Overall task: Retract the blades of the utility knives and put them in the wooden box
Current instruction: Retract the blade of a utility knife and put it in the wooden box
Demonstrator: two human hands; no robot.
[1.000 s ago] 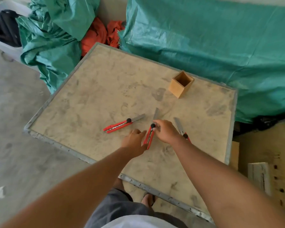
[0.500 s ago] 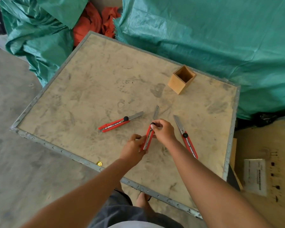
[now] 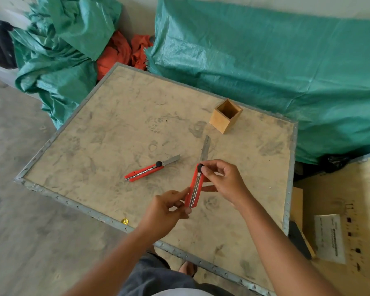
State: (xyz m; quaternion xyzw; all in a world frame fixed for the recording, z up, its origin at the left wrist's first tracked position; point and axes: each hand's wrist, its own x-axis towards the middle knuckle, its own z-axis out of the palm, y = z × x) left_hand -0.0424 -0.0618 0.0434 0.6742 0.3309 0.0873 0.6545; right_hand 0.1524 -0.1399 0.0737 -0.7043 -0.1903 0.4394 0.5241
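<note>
A: Both hands on one knife (image 3: 195, 188), lifted off the table (image 3: 107, 133). Left hand (image 3: 166, 210) pinches the handle's near end, right hand (image 3: 223, 179) pinches the black slider at the far end, blade out and pointing far.

B: And the rest?

A: Second knife (image 3: 151, 170) lies flat to the left, blade out, well apart. The box (image 3: 225, 116) stands upright at the far right, mouth open.

B: Anything between?

A: Bare tabletop from knife to box. Green tarp (image 3: 265, 67) crowds the far and right edges; metal rim all round, a crate (image 3: 340, 221) right.
</note>
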